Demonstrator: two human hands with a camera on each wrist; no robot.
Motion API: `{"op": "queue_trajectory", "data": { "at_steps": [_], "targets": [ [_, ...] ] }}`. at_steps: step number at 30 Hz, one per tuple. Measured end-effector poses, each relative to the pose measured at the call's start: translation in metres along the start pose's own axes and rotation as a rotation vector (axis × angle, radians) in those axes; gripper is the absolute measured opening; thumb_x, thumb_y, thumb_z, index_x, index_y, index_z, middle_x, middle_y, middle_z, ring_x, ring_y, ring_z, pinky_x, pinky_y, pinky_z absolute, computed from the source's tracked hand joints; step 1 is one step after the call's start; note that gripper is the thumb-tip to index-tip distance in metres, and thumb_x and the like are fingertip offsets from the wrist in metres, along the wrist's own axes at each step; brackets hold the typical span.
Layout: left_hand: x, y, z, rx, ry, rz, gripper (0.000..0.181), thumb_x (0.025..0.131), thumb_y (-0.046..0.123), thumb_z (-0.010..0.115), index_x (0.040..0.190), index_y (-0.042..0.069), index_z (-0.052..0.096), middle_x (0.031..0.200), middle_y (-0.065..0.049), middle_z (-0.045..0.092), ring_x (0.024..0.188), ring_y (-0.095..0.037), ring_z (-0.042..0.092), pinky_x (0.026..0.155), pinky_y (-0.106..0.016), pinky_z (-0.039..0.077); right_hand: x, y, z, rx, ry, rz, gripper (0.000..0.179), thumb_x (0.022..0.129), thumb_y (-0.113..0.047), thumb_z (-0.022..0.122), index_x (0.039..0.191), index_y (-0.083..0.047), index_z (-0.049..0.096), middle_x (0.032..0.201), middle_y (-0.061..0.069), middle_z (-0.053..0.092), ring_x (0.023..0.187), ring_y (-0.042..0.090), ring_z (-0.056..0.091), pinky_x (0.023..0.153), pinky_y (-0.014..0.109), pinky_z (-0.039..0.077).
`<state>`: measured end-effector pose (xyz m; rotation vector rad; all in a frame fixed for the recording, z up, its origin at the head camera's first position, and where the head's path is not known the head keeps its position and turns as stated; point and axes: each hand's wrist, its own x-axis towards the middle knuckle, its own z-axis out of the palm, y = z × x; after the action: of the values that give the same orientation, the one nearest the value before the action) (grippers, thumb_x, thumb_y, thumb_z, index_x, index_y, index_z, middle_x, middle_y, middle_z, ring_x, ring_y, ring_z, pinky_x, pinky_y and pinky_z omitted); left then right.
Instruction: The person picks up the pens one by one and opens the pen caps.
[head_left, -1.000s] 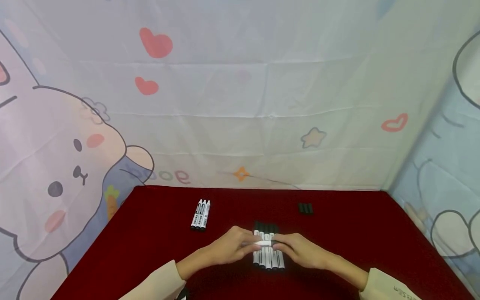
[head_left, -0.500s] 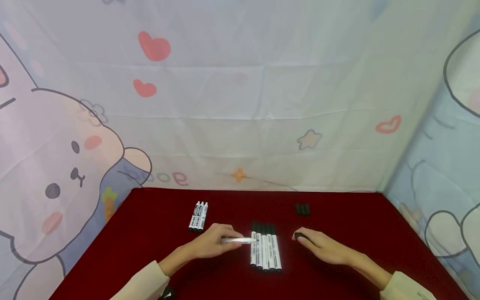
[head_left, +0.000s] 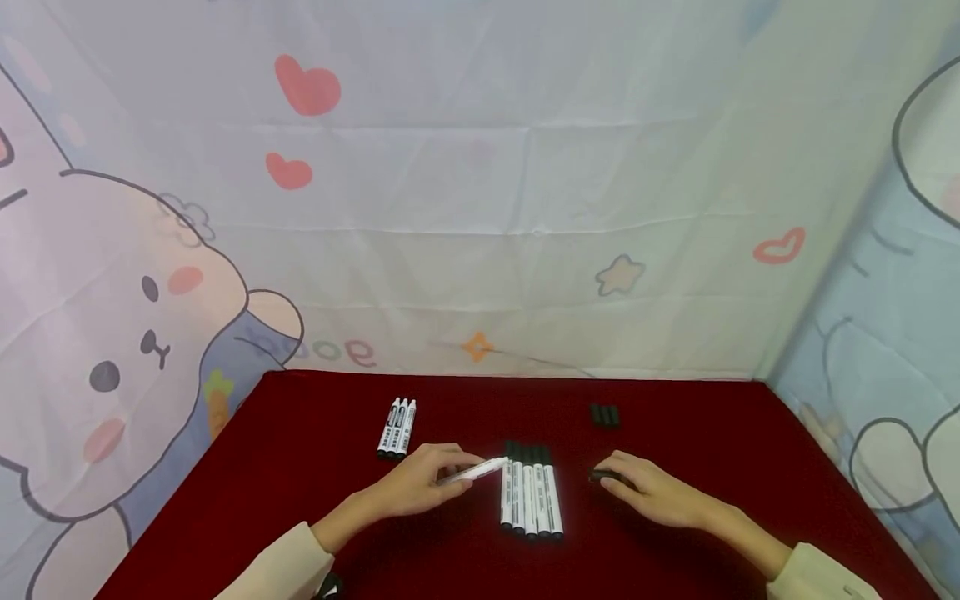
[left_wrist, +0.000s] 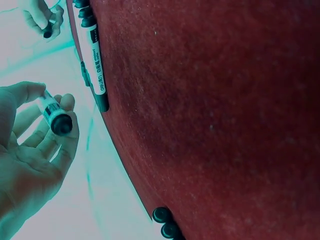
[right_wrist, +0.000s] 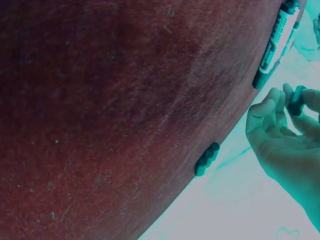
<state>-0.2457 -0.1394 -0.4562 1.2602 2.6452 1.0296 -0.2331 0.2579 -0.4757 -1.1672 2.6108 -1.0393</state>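
Note:
My left hand pinches an uncapped white marker, its pale tip pointing right and slightly up. The black end of that marker faces the left wrist camera. In my right hand, thumb and fingers pinch a small black marker cap. Between the hands, a row of several capped white markers lies side by side on the red cloth, black caps pointing away from me. The held marker's tip overlaps the row's left edge in the head view.
Three uncapped markers lie together at the back left of the red table. Three black caps sit side by side at the back right. A printed curtain hangs behind. A dark object shows by the left sleeve.
The hands have drawn apart from over the row, the cap coming off the marker into the right hand. Lately the marker in the left hand has tilted tip upward.

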Motion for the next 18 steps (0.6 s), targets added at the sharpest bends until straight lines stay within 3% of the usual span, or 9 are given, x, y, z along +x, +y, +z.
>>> {"op": "queue_trajectory", "data": {
  "at_steps": [5,10,18],
  "targets": [
    [-0.0030,-0.0017,-0.0038,0.009,-0.006,-0.032,0.032,0.097,0.015,0.070,0.129,0.012,0.070,0.097,0.001,0.071,0.075,0.001,0.055,0.066,-0.024,0.054,-0.0002,0.0010,0.0008,0.008,0.005,0.011,0.026,0.110,-0.020,0.048,0.123,-0.009,0.067,0.107,-0.003,0.057,0.091,-0.003,0.047,0.077,0.021,0.047],
    [-0.0060,-0.0041,-0.0063,0.000,-0.009,-0.013,0.034,0.093,0.016,0.075,0.127,0.010,0.071,0.092,-0.001,0.070,0.074,0.002,0.057,0.068,-0.028,0.058,-0.0015,0.0040,0.0022,0.010,0.010,0.018,0.026,0.108,-0.022,0.051,0.125,-0.010,0.068,0.105,-0.005,0.054,0.090,-0.003,0.046,0.075,0.020,0.046],
    [-0.0091,-0.0085,-0.0098,-0.018,-0.023,-0.034,0.037,0.092,0.021,0.077,0.127,0.009,0.071,0.095,-0.004,0.072,0.073,0.002,0.062,0.063,-0.018,0.056,-0.0021,0.0035,-0.0024,-0.024,0.005,-0.011,0.029,0.105,-0.023,0.057,0.125,-0.004,0.068,0.106,-0.001,0.062,0.087,-0.004,0.048,0.073,0.020,0.049]
  ]
}}
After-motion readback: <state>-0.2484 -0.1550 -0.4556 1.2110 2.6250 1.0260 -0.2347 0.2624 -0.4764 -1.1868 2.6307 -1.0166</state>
